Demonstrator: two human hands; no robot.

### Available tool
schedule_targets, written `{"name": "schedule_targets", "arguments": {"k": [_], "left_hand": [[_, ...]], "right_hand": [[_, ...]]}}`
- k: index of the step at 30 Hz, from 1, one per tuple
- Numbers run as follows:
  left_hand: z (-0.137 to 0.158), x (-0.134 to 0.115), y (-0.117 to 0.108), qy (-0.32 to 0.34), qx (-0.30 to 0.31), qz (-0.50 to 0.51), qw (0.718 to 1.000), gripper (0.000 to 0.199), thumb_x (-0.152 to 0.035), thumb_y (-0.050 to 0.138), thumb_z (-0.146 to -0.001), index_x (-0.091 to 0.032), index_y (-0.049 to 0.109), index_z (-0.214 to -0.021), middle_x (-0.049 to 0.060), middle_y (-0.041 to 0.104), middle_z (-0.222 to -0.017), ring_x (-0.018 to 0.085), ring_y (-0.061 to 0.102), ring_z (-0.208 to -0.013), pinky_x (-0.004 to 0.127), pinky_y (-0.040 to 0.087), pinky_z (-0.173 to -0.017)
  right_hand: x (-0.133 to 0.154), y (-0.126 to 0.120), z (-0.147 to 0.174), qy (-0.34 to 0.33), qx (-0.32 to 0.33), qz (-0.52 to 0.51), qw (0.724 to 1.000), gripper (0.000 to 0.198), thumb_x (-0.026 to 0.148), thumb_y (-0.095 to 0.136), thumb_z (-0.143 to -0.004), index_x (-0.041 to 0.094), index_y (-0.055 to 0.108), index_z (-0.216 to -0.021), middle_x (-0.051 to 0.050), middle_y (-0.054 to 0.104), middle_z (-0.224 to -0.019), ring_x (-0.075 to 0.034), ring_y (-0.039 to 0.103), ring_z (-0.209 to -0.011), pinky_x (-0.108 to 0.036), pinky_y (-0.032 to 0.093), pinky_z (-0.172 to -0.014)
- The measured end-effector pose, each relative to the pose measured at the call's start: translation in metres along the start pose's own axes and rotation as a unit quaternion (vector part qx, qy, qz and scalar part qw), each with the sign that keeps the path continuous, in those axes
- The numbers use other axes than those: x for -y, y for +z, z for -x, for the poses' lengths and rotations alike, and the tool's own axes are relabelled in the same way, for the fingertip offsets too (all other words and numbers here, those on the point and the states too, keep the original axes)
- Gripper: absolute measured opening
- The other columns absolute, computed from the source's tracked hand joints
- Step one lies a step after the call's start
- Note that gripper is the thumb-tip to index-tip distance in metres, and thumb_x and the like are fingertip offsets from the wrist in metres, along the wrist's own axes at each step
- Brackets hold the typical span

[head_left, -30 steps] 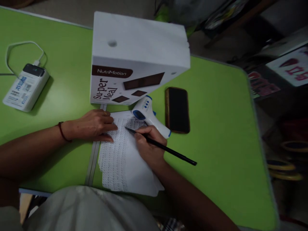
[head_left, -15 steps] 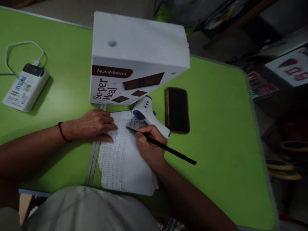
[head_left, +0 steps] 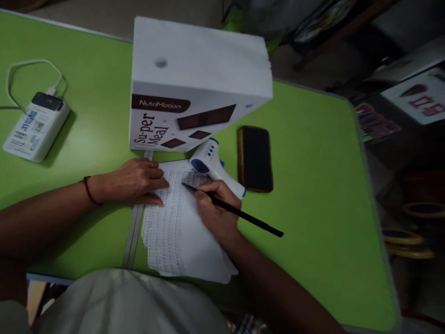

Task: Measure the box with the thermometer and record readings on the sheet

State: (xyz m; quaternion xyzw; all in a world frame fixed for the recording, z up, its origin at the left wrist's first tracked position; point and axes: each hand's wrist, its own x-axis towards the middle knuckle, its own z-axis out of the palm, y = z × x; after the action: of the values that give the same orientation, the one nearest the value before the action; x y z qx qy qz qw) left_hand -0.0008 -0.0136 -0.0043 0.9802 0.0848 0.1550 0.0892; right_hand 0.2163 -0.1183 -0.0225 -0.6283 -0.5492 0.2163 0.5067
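Observation:
My right hand (head_left: 220,208) grips a long black pen (head_left: 248,218), its tip on the upper part of a sheet of paper (head_left: 200,250). Rows of small handwriting fill the left side of that paper, which lies on other sheets with uneven lower edges. Resting on the upper left edge of the sheets is my left hand (head_left: 139,181), palm down, fingers and thumb apart, holding nothing. Just beyond my right hand lies a white and blue infrared thermometer (head_left: 217,169), partly over the top of the paper.
A large white box (head_left: 201,60) stands behind the paper on the green table (head_left: 320,185). To the right lies a dark phone (head_left: 256,160) in a brown case. At the left, a white power bank (head_left: 38,127) has a white cable (head_left: 33,61) plugged in.
The lower end of the paper has swung slightly to the right, towards my right forearm. Both hands and the pen have stayed almost in place.

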Motion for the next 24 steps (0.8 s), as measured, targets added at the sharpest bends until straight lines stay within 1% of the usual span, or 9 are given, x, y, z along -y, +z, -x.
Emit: {"name": "schedule_targets", "arguments": {"k": [6,12,17,20,24], "left_hand": [[0.0002,-0.0005,-0.0007,0.007,-0.012,0.006,1.0,0.049,-0.056,0.044,-0.1,-0.015,0.071,-0.097,0.007,0.07,-0.083,0.022,0.063,-0.078,0.033,0.045,-0.068],[0.0,-0.0003,-0.0004,0.004,-0.011,0.0,1.0,0.047,-0.056,0.046,-0.1,-0.016,0.071,-0.096,0.006,0.07,-0.082,0.021,0.062,-0.077,0.033,0.044,-0.066],[-0.0002,-0.0006,0.0,0.002,-0.002,0.001,1.0,0.047,-0.057,0.047,-0.099,-0.016,0.07,-0.095,0.007,0.07,-0.083,0.021,0.062,-0.078,0.033,0.044,-0.068],[0.0004,-0.0003,0.0003,0.0,0.004,0.002,1.0,0.047,-0.057,0.046,-0.1,-0.016,0.07,-0.096,0.007,0.07,-0.083,0.021,0.062,-0.079,0.033,0.045,-0.069],[0.0014,0.0002,0.0003,-0.003,0.008,0.002,1.0,0.048,-0.058,0.046,-0.1,-0.017,0.07,-0.095,0.007,0.07,-0.084,0.02,0.062,-0.079,0.033,0.045,-0.069]], "right_hand": [[-0.0004,-0.0015,-0.0015,-0.013,0.002,-0.006,1.0,0.013,0.014,0.058,-0.073,0.025,0.055,-0.067,0.007,0.055,-0.057,-0.012,0.05,-0.05,-0.027,0.043,-0.047],[-0.0017,-0.003,-0.0004,-0.003,0.01,-0.003,1.0,0.013,0.013,0.059,-0.073,0.025,0.057,-0.068,0.006,0.058,-0.06,-0.013,0.053,-0.052,-0.028,0.045,-0.049],[-0.0016,-0.0045,0.0002,-0.02,0.022,-0.015,0.999,0.013,0.013,0.059,-0.074,0.025,0.058,-0.069,0.006,0.06,-0.062,-0.012,0.055,-0.053,-0.026,0.047,-0.048],[-0.0016,-0.0038,0.0003,-0.023,0.035,-0.004,0.999,0.011,0.014,0.059,-0.074,0.024,0.059,-0.071,0.005,0.062,-0.063,-0.013,0.057,-0.055,-0.027,0.05,-0.051],[-0.0022,-0.0017,0.0009,-0.035,0.026,0.009,0.999,0.011,0.014,0.059,-0.074,0.024,0.059,-0.07,0.005,0.061,-0.063,-0.013,0.057,-0.055,-0.028,0.05,-0.052]]}}
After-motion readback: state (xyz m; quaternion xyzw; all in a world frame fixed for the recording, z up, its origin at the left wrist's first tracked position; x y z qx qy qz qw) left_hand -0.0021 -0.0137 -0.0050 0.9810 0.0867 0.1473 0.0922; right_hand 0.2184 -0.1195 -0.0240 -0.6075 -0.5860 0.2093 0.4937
